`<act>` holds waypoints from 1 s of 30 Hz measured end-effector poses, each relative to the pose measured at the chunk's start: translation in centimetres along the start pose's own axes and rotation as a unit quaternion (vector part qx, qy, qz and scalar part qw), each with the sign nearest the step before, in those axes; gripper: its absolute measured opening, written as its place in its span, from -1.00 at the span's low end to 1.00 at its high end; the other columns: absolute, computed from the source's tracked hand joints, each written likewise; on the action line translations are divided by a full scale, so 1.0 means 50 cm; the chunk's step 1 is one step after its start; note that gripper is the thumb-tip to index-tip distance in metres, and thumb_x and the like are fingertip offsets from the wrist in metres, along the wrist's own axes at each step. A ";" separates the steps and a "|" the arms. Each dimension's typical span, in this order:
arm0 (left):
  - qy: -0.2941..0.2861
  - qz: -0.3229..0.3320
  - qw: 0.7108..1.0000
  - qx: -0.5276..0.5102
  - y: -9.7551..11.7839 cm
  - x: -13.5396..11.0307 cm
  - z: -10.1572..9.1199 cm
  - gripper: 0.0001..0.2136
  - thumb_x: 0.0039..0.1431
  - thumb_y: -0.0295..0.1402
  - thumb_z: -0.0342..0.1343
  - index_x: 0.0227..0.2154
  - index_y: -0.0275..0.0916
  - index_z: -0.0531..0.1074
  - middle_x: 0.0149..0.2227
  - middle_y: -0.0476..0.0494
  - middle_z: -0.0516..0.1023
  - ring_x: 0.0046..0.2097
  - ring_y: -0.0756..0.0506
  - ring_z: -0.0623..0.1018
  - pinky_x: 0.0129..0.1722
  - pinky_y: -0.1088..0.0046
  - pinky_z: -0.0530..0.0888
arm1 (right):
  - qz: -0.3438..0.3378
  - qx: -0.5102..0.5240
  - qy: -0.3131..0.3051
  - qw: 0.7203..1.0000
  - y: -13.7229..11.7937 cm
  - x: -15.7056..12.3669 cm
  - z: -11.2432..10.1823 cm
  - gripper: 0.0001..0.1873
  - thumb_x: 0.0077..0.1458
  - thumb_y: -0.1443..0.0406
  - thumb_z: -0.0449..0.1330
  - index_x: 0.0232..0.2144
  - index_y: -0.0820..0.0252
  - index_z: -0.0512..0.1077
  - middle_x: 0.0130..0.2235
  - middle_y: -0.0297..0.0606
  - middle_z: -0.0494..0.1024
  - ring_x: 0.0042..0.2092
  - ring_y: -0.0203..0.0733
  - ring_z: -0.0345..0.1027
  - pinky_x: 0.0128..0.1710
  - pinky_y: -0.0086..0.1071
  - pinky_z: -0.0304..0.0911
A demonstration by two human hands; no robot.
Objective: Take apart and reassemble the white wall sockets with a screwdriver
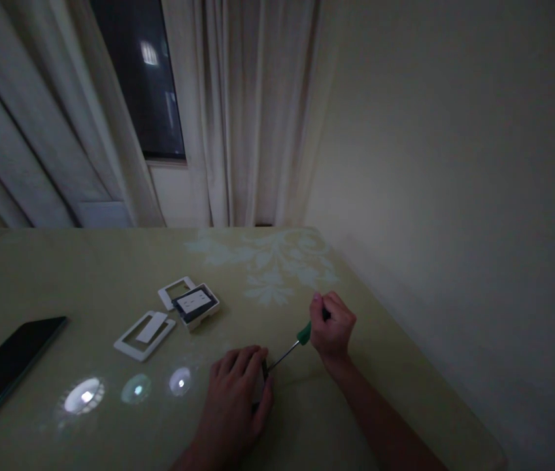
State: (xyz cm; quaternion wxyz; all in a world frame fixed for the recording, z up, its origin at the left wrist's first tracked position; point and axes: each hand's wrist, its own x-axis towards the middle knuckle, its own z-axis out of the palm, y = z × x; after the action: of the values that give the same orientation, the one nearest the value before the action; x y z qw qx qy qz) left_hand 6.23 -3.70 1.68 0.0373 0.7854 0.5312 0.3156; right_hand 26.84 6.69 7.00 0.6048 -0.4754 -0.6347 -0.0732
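Note:
My left hand is wrapped over a small white and black piece, mostly hidden by the fingers, that looks like a switch or socket module. In my right fist is a screwdriver with a green and black handle. Its metal shaft slants down to the left, and the tip meets the upper right edge of the piece. Farther back lies a socket seated in a white box. Beside it are a white frame and another white frame, with a white rectangular plate resting on the latter.
A dark tablet or phone lies at the left of the glossy table. Lamp reflections show on the tabletop. The table's right edge runs along the wall. Curtains and a dark window stand behind.

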 end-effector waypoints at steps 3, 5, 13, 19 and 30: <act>0.009 0.007 1.000 0.002 -0.001 -0.001 0.002 -0.71 0.37 -0.34 0.10 0.09 -0.15 0.53 0.05 -0.23 0.71 0.03 -0.30 0.63 -0.02 0.07 0.53 | 0.054 -0.001 -0.003 0.999 0.019 -0.018 0.004 -0.47 0.36 0.28 0.16 -0.65 0.08 0.11 -0.58 -0.50 0.14 -0.55 -0.32 0.06 -0.51 -0.37 0.00; 0.017 0.014 1.000 0.004 -0.003 -0.002 0.003 -0.71 0.36 -0.35 0.10 0.10 -0.14 0.51 0.04 -0.22 0.71 0.02 -0.29 0.63 -0.03 0.09 0.53 | 0.090 -0.003 -0.012 0.996 0.029 -0.029 0.007 -0.47 0.36 0.24 0.15 -0.67 0.09 0.15 -0.59 -0.48 0.17 -0.55 -0.30 0.10 -0.50 -0.38 0.02; 0.050 0.033 0.998 0.020 -0.016 0.005 0.005 -0.71 0.35 -0.38 0.09 0.09 -0.14 0.43 -0.02 -0.17 0.72 -0.04 -0.28 0.67 -0.11 0.14 0.56 | 0.208 -0.018 -0.053 0.976 0.053 -0.059 0.032 -0.47 0.28 0.10 0.15 -0.71 0.10 0.26 -0.65 -0.40 0.28 -0.56 -0.25 0.17 -0.45 -0.33 0.02; 0.066 0.037 0.997 0.013 -0.032 0.005 0.014 -0.70 0.35 -0.40 0.05 0.11 -0.16 0.35 -0.02 -0.24 0.69 -0.01 -0.28 0.68 -0.04 0.12 0.62 | 0.265 -0.002 -0.070 0.962 0.066 -0.060 0.033 -0.41 0.22 -0.06 0.15 -0.73 0.10 0.31 -0.69 -0.37 0.28 -0.58 -0.21 0.19 -0.48 -0.32 0.03; 0.099 -0.063 0.985 -0.126 -0.036 -0.018 -0.004 -0.79 0.48 -0.38 -0.11 0.07 -0.10 0.31 0.14 -0.26 0.57 0.30 -0.33 0.51 0.27 -0.16 0.48 | 0.354 0.071 -0.046 0.931 0.083 -0.040 0.011 -0.39 0.17 -0.14 0.18 -0.73 0.10 0.32 -0.68 -0.35 0.28 -0.59 -0.20 0.18 -0.55 -0.32 0.09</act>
State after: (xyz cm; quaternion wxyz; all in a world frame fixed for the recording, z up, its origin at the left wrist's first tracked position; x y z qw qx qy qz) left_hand 4.47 -3.73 0.72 0.1025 0.7043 0.5367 0.4532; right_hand 28.95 8.28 3.20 0.5941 -0.6275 -0.4560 0.2128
